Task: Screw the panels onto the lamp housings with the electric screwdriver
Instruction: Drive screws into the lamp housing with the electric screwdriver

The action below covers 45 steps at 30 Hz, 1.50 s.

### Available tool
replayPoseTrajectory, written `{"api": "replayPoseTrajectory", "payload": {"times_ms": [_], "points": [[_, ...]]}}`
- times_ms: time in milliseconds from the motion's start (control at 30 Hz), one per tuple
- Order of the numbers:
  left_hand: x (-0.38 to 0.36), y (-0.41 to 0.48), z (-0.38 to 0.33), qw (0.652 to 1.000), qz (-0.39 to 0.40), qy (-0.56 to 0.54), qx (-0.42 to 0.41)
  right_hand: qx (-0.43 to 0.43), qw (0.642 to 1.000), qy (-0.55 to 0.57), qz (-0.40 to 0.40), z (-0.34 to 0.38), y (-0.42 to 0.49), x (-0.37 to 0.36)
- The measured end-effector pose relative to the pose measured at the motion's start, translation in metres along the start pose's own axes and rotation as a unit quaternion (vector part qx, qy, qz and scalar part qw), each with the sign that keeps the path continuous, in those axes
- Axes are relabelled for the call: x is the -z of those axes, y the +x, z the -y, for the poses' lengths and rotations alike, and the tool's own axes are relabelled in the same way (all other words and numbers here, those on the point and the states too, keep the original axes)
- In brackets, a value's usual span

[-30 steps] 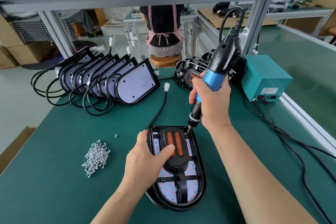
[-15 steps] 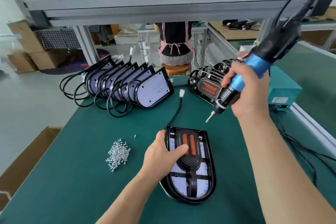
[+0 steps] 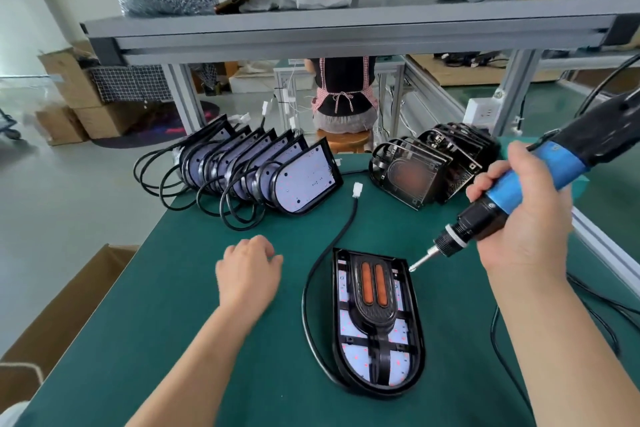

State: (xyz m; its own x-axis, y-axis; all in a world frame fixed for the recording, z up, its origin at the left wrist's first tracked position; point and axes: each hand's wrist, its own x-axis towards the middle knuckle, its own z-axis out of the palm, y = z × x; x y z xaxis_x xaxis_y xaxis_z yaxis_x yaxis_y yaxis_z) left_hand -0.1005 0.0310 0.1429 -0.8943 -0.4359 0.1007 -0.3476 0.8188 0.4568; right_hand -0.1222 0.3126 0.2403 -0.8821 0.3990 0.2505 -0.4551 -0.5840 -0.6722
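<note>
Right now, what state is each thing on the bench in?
Lamp housing: flat on the mat, panel seated in it, not held.
Electric screwdriver: gripped in right hand, bit tilted, its tip beside the housing's top right corner.
Left hand: off the housing, fingers curled, palm down over the mat.
Row of unfinished housings: leaning on edge.

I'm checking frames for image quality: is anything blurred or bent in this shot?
Head view: the left hand is smeared with motion blur; the screwdriver in the right hand is soft at its black upper end; the shelf bows from wide-angle distortion; the flat lamp is sharp.
</note>
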Motion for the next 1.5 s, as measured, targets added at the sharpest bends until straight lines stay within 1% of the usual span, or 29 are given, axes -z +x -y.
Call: {"api": "replayPoseTrajectory", "payload": {"times_ms": [33, 67, 133, 233, 433, 467, 500, 533, 567, 600, 633, 700, 767, 833, 900, 1000, 1267, 1367, 1500], "points": [[0.002, 0.010, 0.006, 0.997, 0.016, 0.075, 0.003, -0.001, 1.000, 0.002, -0.004, -0.001, 0.001, -0.002], [0.003, 0.017, 0.009, 0.992, 0.037, 0.121, 0.010, -0.003, 1.000, 0.002, -0.007, -0.003, 0.002, -0.003], [-0.001, 0.028, 0.009, 0.985, 0.066, 0.161, 0.013, -0.007, 1.000, -0.001, -0.008, -0.006, 0.004, -0.005], [-0.009, 0.037, 0.011, 0.983, 0.072, 0.170, 0.003, -0.009, 1.000, -0.008, 0.002, -0.010, 0.004, -0.003], [-0.008, 0.037, 0.009, 0.975, 0.088, 0.196, -0.058, -0.023, 1.000, -0.002, 0.006, -0.016, -0.003, 0.000], [-0.006, 0.033, 0.006, 0.977, 0.082, 0.185, -0.070, -0.027, 1.000, 0.000, 0.004, -0.017, -0.004, 0.000], [-0.002, 0.028, 0.003, 0.983, 0.064, 0.150, -0.085, -0.030, 1.000, 0.002, 0.002, -0.018, -0.005, 0.000], [0.002, 0.021, -0.001, 0.991, 0.044, 0.088, -0.095, -0.034, 0.999, 0.004, 0.001, -0.018, -0.006, 0.000], [0.008, 0.012, -0.006, 0.995, 0.031, 0.006, -0.094, -0.036, 0.999, 0.004, -0.001, -0.019, -0.007, 0.000], [0.014, 0.002, -0.013, 0.992, 0.032, -0.086, -0.086, -0.038, 0.999, 0.006, -0.002, -0.019, -0.009, -0.001], [0.021, -0.009, -0.022, 0.980, 0.051, -0.178, -0.074, -0.041, 0.999, 0.009, -0.005, -0.020, -0.010, -0.002], [0.030, -0.031, -0.038, 0.935, 0.122, -0.326, -0.062, -0.046, 0.999, 0.022, -0.011, -0.020, -0.013, -0.004], [0.034, -0.051, -0.050, 0.892, 0.185, -0.411, -0.046, -0.053, 0.998, 0.031, -0.013, -0.021, -0.015, -0.007], [0.035, -0.066, -0.057, 0.863, 0.225, -0.451, -0.034, -0.057, 0.998, 0.037, -0.015, -0.019, -0.018, -0.010], [0.034, -0.077, -0.059, 0.849, 0.247, -0.466, -0.039, -0.059, 0.997, 0.042, -0.015, -0.017, -0.021, -0.009], [0.032, -0.085, -0.062, 0.836, 0.252, -0.485, -0.042, -0.065, 0.997, 0.044, -0.027, -0.014, -0.025, -0.008], [0.025, -0.098, -0.070, 0.765, 0.276, -0.581, 0.026, -0.071, 0.992, 0.052, -0.089, -0.004, -0.031, -0.005], [0.022, -0.101, -0.073, 0.740, 0.290, -0.606, 0.035, -0.069, 0.991, 0.058, -0.095, -0.002, -0.030, -0.003], [0.018, -0.101, -0.076, 0.724, 0.300, -0.620, 0.049, -0.064, 0.992, 0.063, -0.090, -0.002, -0.032, -0.002]]}}
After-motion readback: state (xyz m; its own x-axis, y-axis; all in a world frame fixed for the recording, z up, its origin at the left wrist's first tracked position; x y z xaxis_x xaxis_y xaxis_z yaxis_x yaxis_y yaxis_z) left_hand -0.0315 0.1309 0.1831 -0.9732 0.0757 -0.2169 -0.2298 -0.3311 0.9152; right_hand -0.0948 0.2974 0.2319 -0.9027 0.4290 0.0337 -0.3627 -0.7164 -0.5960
